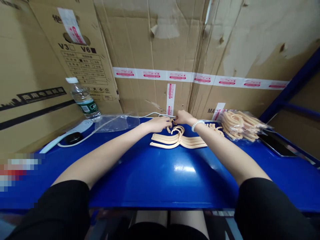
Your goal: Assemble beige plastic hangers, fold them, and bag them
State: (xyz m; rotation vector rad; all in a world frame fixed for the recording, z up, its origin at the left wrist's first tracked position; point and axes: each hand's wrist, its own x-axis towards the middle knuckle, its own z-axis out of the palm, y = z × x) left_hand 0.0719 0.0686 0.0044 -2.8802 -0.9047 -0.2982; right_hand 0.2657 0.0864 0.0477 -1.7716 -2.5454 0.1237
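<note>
Several beige clothes hangers [192,142] lie lined up on the blue table, their hooks pointing toward the cardboard. Just beyond them, my left hand [160,124] has its fingers closed around a small curved beige hanger piece [169,128]. Close beside it, my right hand [184,117] is bent down with fingers pinched together at the same spot; a bit of beige shows at its fingertips, mostly hidden. A beaded bracelet [198,125] circles the right wrist. Several small beige curved pieces [214,128] lie to the right, partly behind my right forearm.
A plastic bag of beige hanger parts [241,125] lies at right, beside a dark phone [277,144]. At left stand a water bottle [85,100], clear plastic wrap [112,123], a white cable and a black rounded object [73,138]. Cardboard [150,93] walls the back.
</note>
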